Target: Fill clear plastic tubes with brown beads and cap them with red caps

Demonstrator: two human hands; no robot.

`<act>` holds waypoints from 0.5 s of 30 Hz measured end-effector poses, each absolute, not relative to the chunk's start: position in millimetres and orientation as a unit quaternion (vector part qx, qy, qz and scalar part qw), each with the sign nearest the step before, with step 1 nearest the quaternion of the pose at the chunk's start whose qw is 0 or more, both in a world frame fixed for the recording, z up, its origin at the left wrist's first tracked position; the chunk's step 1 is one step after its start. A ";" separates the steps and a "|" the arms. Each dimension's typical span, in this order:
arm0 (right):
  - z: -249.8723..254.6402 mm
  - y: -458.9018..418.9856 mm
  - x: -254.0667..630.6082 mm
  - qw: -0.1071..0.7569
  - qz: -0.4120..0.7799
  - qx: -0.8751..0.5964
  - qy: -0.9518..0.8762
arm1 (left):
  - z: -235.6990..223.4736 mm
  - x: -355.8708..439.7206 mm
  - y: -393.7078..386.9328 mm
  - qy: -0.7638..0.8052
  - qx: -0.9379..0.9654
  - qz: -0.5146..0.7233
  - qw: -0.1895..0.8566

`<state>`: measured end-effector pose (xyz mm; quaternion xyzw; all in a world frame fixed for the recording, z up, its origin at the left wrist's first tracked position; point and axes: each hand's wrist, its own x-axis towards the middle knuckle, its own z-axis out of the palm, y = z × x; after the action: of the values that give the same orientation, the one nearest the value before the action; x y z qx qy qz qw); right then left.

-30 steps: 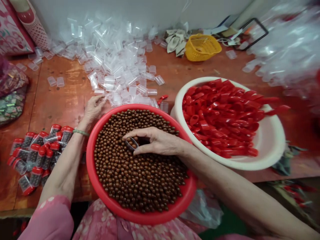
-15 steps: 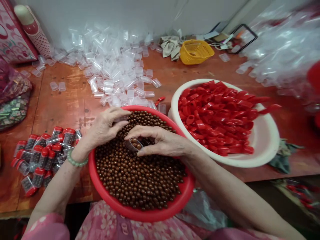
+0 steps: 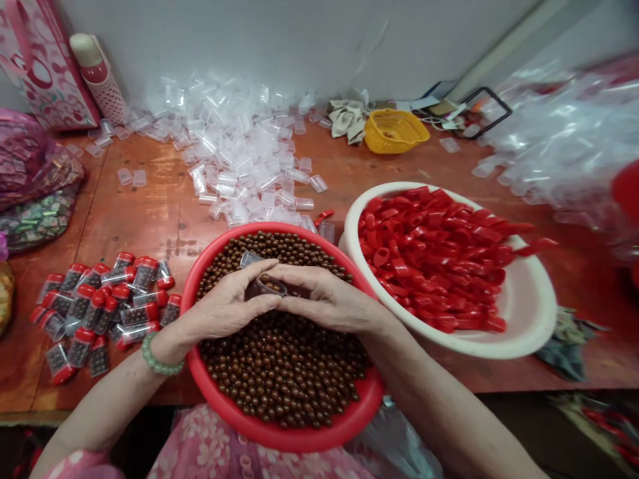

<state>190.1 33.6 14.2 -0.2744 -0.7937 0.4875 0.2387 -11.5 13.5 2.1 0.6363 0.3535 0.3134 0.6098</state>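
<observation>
Clear tube (image 3: 251, 259) held in left hand (image 3: 227, 307)

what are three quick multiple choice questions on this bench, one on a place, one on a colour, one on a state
1. Where is the yellow plastic basket?
A. On the orange-red wooden bench, beyond the wide cream-white plastic basin
B. Inside the red basin
C. On the person's lap

2. What colour are the plastic caps heaped in the cream-white basin?
A. Blue
B. Green
C. Red

3. How do the left hand and right hand stand?
A. Both flat on the bench
B. Curled, fingertips meeting over the shiny round brown beads in the round red plastic basin
C. Both inside the cream-white basin

1 A: the basket sits toward the wall.
2 C: the heap shows red throughout.
3 B: the fingers meet above the beads.
</observation>
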 end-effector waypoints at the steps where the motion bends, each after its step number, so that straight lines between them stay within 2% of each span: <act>1: 13.9 32.3 189.3 0.239 0.473 -0.285 -0.799 | -1.0 -8.8 12.5 0.349 0.632 0.326 0.610; 7: 19.6 22.5 186.9 0.264 0.348 -0.385 -0.813 | -5.1 -12.6 12.6 0.349 0.612 0.302 0.643; 11: 26.6 21.3 183.2 0.269 0.300 -0.316 -0.859 | -1.4 -20.8 13.3 0.332 0.602 0.253 0.681; 15: 23.1 23.8 181.8 0.259 0.306 -0.269 -0.876 | -3.0 -24.4 14.6 0.317 0.587 0.218 0.712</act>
<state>181.8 23.8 23.1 -0.2686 -0.8758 0.3059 0.2594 -24.4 14.6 -3.0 0.5874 0.3166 0.2177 0.7123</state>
